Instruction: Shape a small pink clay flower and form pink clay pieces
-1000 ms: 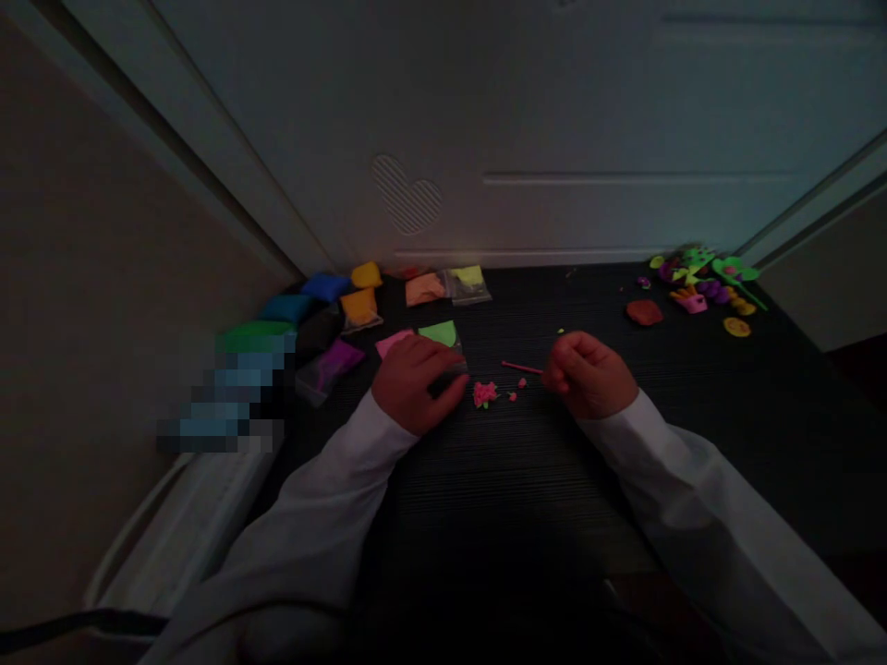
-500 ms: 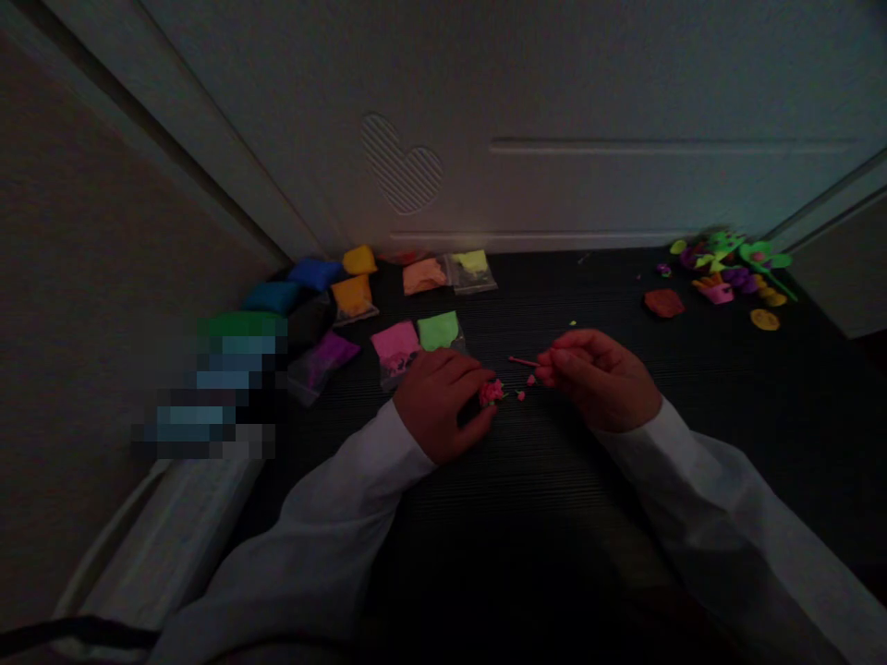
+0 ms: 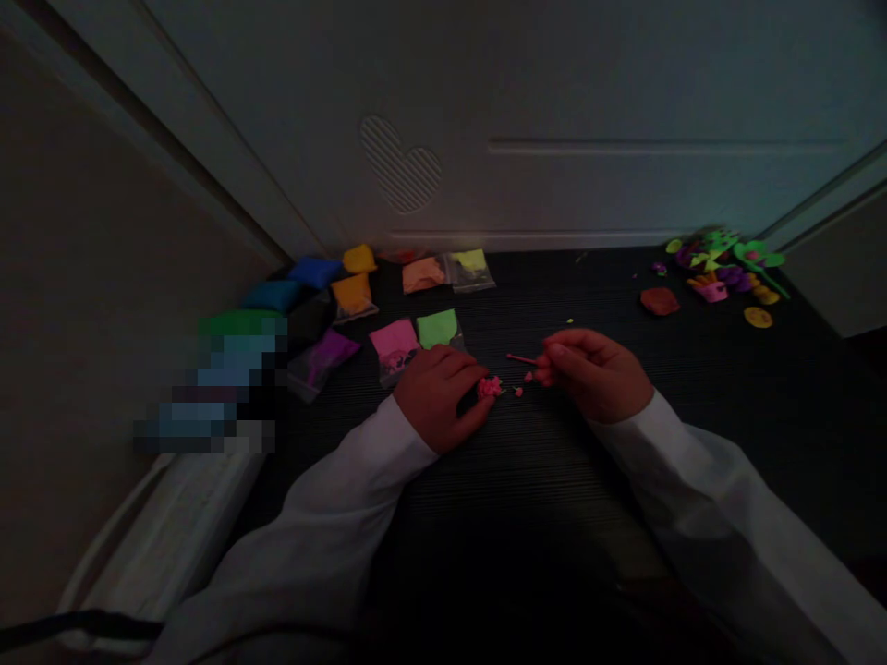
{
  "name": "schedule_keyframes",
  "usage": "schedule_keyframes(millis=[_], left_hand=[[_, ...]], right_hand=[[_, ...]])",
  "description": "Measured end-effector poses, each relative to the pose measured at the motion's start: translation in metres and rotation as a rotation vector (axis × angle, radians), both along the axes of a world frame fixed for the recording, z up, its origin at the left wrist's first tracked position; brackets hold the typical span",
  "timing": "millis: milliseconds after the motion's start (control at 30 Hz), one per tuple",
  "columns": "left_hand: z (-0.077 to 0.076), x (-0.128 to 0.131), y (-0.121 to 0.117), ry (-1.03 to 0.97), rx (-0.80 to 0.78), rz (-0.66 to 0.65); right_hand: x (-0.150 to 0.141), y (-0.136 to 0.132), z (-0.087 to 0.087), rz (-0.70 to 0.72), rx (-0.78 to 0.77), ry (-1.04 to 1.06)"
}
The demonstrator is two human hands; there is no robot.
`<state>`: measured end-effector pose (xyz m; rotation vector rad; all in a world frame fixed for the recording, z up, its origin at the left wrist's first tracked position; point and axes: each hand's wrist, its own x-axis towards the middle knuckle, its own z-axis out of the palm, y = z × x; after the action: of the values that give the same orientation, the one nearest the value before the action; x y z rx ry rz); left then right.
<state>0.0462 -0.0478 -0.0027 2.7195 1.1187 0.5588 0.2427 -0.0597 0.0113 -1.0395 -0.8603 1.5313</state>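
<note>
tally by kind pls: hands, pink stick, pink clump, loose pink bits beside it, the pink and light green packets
Hands: 2 (left hand, right hand)
Pink stick: 1
Pink clump: 1, counted as one heap
Loose pink bits: 2 visible
Packets: 2 (pink packet, light green packet)
Total: 8

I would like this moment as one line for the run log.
left hand: at pink pieces; right hand: at pink stick, grip unclear; beyond left hand: pink bag, green bag; right side: red lump

two hands [image 3: 442, 399] [image 3: 601, 374], one pink stick [image 3: 521, 358]
</note>
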Motion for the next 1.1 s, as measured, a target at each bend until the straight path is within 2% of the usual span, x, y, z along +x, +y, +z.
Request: schedule_keyframes(millis=[267,700,1100], left_hand=[[0.0083,0.0019,-0.0002,0.028,-0.052,-0.032],[0.0104,0.002,-0.0017,0.046,-0.106,-0.004],[0.0088,0.0022,-0.0012,0.04,-0.101,-0.028]], right_hand=[[0.0021,0.0016,-0.002,0.004,0.011,-0.002],[0.0019,0.0026,-0.0025,-0.006,0.059,-0.046],[0.0025,0.0014,-0.0022,0.019,0.075,-0.09]])
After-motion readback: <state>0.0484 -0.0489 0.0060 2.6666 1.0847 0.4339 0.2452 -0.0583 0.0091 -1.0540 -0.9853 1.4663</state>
